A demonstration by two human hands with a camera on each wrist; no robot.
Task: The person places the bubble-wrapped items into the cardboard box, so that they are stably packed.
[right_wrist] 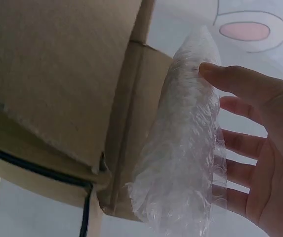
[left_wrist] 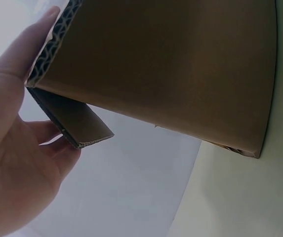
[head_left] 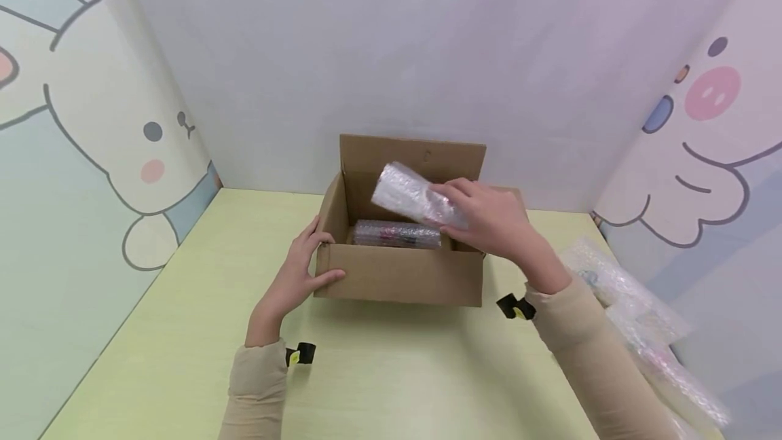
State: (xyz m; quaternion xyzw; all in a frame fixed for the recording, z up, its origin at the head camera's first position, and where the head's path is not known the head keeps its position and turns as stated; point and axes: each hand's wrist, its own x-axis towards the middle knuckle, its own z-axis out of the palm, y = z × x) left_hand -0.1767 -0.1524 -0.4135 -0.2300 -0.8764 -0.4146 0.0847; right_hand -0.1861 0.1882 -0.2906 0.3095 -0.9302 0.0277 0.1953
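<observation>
An open cardboard box (head_left: 400,276) stands on the table, its back flap raised. My left hand (head_left: 297,269) grips its front left corner, thumb against the front panel and fingers over the side edge. The left wrist view shows the thumb (left_wrist: 25,47) along the box's corrugated edge. Above the box opening, my right hand (head_left: 489,216) holds a roll-shaped bubble-wrapped package (head_left: 406,194), tilted, between thumb and fingers. The right wrist view shows clear wrap (right_wrist: 181,133) covering it; its contents are hidden. Inside the box lies another bubble-wrapped package (head_left: 397,233) with pink and dark patches.
Several more bubble-wrapped packages (head_left: 629,287) lie at the right side of the pale yellow-green table (head_left: 379,372), partly behind the right sleeve. A plain pale wall (head_left: 403,53) rises behind the box, with cartoon-printed panels (head_left: 104,121) at both sides.
</observation>
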